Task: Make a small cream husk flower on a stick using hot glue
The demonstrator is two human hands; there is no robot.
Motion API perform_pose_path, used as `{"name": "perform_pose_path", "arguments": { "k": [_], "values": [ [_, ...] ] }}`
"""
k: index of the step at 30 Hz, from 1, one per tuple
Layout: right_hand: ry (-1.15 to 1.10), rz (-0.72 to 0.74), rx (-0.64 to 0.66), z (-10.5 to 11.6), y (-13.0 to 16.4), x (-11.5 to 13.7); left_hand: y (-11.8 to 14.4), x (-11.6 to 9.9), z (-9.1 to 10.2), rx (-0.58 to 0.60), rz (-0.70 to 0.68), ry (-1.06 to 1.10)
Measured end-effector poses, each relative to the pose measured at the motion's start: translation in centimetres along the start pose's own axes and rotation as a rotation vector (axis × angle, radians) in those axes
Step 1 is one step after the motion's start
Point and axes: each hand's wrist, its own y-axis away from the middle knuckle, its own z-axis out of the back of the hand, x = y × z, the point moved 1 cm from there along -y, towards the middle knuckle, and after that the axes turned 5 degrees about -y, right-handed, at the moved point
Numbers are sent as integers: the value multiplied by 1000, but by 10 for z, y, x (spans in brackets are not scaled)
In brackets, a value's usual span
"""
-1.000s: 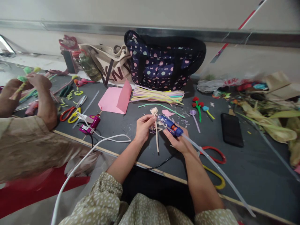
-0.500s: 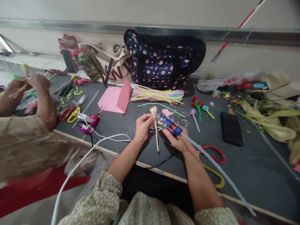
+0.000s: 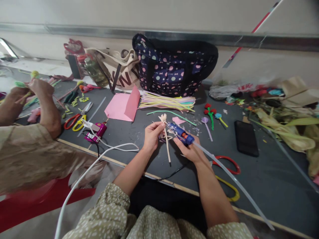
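**Cream flower [image 3: 166, 139] and blue glue gun [image 3: 179, 132] held nose to nose over mid-tabletop [image 3: 269, 186]**

Surroundings: work spot is bounded at the back by a bundle of pastel strips [image 3: 166, 102], with a navy patterned bag [image 3: 171, 69] and a beige tote [image 3: 122, 76] parked behind. Folded pink paper [image 3: 121, 105] is laid left of the bundle; a loose green strip [image 3: 183, 118] is left just beyond the hands. Left flank is crossed by a white cable [image 3: 74, 186], run past a magenta box [image 3: 96, 132]. Red-and-yellow scissors [image 3: 81, 115] are laid farther left, toward a co-worker's hand [image 3: 38, 87]. On the right, a second pair of scissors [image 3: 238, 167] is partly covered by the right forearm; blades hidden. A long clear glue stick [image 3: 233, 181] is trailed from the gun's rear across that side.

Pose: hands are apart. Flower is pinched under its head by left thumb and fingers [image 3: 152, 135], stem angled down toward the person. Gun is clamped in the right hand [image 3: 190, 149], nozzle aimed left at the flower; contact can't be told.

Count: one gun, one flower in hand, two scissors, two bags, one black phone [image 3: 246, 138]. Bundled strips too many to be counted.
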Motion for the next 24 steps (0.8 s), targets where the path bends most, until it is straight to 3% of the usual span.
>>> {"name": "perform_pose_path", "arguments": {
  "k": [6,9,11,15,18,21,24],
  "values": [
    [-4,-39,8,3,-1,-1,0,-1,0,10,-12,8],
    [-71,-123,-73,2,-2,-4,1,-3,-1,-2,-18,2],
    [-233,-239,-172,1,-5,-9,1,-5,-1,-18,-26,5],
    [-792,-506,-320,3,-16,-21,1,-6,1,-36,-32,17],
    [-1004,-667,-300,7,-22,-30,0,-4,2,-51,-35,17],
    [-1025,-787,-233,8,-24,-35,-2,-3,4,-63,-41,23],
    [-977,-805,-208,6,-23,-38,-3,-2,5,-64,-50,29]
  ]
}}
